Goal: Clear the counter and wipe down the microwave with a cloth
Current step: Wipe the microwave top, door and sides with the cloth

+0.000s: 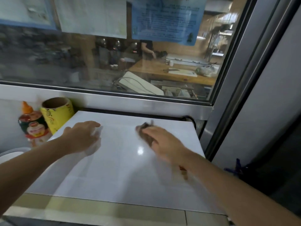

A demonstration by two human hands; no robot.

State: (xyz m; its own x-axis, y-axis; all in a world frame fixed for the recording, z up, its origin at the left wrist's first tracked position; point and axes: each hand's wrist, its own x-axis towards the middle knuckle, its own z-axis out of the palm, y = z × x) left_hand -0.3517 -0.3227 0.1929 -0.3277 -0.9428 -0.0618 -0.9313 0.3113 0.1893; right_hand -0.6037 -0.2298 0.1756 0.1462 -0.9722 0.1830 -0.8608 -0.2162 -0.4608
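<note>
Behind a wide glass window [114, 62] hung with paper notices, a kitchen with a wooden counter shows at the far side. Just below the window sits the white, glossy flat-topped microwave [123, 168], seen from above. The left hand [81, 137] rests palm-down on its far left part, fingers loosely spread, with something small and white at the fingertips, too blurred to name. The right hand [164, 142] presses a dark, crumpled cloth [145, 129] against the top at far centre, fingers curled over it; motion blur hides their exact grip. Left of the microwave stand a yellow cardboard-cored roll [57, 115] and, just beside it, a sauce bottle with an orange cap [32, 126].
</note>
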